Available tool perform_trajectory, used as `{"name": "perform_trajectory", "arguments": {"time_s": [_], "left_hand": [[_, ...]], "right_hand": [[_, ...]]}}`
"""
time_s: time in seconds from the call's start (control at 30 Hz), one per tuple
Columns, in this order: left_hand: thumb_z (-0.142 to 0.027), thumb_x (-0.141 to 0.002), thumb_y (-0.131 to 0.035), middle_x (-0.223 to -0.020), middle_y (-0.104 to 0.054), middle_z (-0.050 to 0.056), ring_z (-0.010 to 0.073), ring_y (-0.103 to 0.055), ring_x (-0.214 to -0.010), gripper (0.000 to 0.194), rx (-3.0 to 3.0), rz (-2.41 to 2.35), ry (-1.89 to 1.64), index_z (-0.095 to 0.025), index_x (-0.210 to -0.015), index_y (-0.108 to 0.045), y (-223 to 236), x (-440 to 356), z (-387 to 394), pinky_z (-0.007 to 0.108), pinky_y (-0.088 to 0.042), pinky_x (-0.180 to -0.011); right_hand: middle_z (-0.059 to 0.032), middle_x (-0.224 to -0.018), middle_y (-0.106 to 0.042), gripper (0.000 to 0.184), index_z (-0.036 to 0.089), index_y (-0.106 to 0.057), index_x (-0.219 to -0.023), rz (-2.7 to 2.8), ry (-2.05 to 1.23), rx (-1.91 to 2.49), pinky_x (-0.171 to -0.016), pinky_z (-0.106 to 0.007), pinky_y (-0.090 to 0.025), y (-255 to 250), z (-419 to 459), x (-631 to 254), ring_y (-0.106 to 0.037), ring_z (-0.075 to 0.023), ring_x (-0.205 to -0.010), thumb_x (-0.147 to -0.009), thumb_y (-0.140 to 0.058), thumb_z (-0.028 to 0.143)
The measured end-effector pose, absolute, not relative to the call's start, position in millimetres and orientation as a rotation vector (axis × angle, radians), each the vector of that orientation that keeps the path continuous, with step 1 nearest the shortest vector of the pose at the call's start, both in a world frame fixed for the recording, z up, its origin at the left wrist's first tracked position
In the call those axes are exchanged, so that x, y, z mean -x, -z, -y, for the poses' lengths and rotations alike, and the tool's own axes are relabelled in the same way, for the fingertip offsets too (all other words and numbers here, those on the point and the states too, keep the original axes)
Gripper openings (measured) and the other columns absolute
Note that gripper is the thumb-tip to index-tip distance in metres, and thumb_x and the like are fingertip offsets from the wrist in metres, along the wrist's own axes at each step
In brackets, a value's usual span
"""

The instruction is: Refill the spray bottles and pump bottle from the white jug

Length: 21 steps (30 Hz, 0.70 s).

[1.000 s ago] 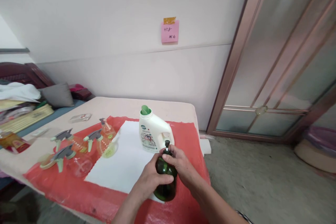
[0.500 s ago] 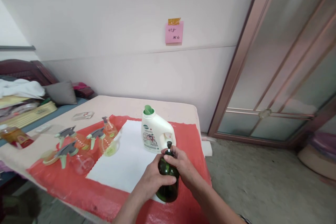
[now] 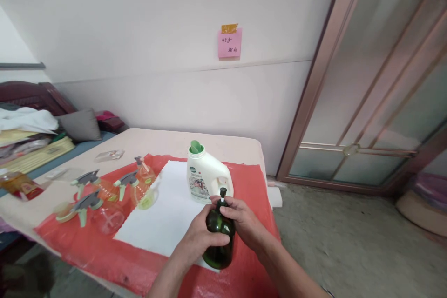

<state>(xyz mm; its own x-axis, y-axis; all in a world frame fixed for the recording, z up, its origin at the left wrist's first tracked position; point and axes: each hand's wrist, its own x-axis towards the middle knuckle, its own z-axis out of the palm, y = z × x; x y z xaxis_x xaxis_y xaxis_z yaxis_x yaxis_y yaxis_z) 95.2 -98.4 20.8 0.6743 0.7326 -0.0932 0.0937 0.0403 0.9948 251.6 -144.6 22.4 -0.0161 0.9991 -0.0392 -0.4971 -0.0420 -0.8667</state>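
Observation:
A dark green pump bottle (image 3: 220,253) is held nearly upright close to the table's front. My left hand (image 3: 201,233) wraps round its body, thumb across the front. At its neck, the fingers of my right hand (image 3: 242,216) close round the collar below the black pump head (image 3: 223,192). Just behind stands a cream detergent jug (image 3: 202,177), uncapped, with a green spout in its mouth. Part of the jug's lower right side is hidden by the pump bottle and my hands.
White paper (image 3: 150,233) lies over a red sheet (image 3: 94,253) on the table. Several spray bottles (image 3: 108,216) stand at the left, near an amber bottle (image 3: 19,184). A pink note (image 3: 229,44) is taped to the wall. A framed glass door (image 3: 356,102) is at the right.
The pump bottle and both hands have shifted slightly left in view, and the camera has turned a little. Both hands keep their hold.

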Motion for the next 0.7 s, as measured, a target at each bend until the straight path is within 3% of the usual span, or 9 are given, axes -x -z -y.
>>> {"name": "perform_trajectory", "arguments": {"time_s": [0.2,0.4,0.7], "left_hand": [[-0.017,-0.054,-0.077,-0.119,-0.064,0.009,0.0309,-0.054,-0.115,0.083,-1.459,-0.738,-0.564,-0.015,-0.132,-0.049,-19.2,-96.8,97.7,0.04,-0.039,-0.1],[-0.021,-0.054,-0.076,-0.117,-0.065,0.01,0.031,-0.056,-0.112,0.079,-1.419,-0.664,-0.54,-0.013,-0.129,-0.051,-22.7,-100.8,100.4,0.04,-0.042,-0.096],[-0.017,-0.054,-0.073,-0.11,-0.067,0.009,0.0299,-0.059,-0.104,0.072,-1.457,-0.745,-0.514,-0.012,-0.124,-0.054,-21.8,-101.7,100.3,0.037,-0.045,-0.089]], "right_hand": [[-0.0038,-0.084,-0.069,0.042,0.017,-0.073,-0.094,0.803,-1.399,0.833,-0.075,-0.031,-0.045,-24.0,144.1,-247.8,-0.06,-0.0189,-0.078,-0.063,-0.082,0.043],[-0.0022,-0.078,-0.066,0.033,0.016,-0.071,-0.088,0.858,-1.356,0.884,-0.069,-0.029,-0.042,-28.6,147.4,-247.9,-0.057,-0.0166,-0.073,-0.068,-0.079,0.041],[-0.0018,-0.079,-0.066,0.03,0.016,-0.07,-0.088,0.894,-1.293,0.983,-0.071,-0.029,-0.042,-22.5,145.1,-246.7,-0.056,-0.0168,-0.075,-0.069,-0.077,0.039]]}}
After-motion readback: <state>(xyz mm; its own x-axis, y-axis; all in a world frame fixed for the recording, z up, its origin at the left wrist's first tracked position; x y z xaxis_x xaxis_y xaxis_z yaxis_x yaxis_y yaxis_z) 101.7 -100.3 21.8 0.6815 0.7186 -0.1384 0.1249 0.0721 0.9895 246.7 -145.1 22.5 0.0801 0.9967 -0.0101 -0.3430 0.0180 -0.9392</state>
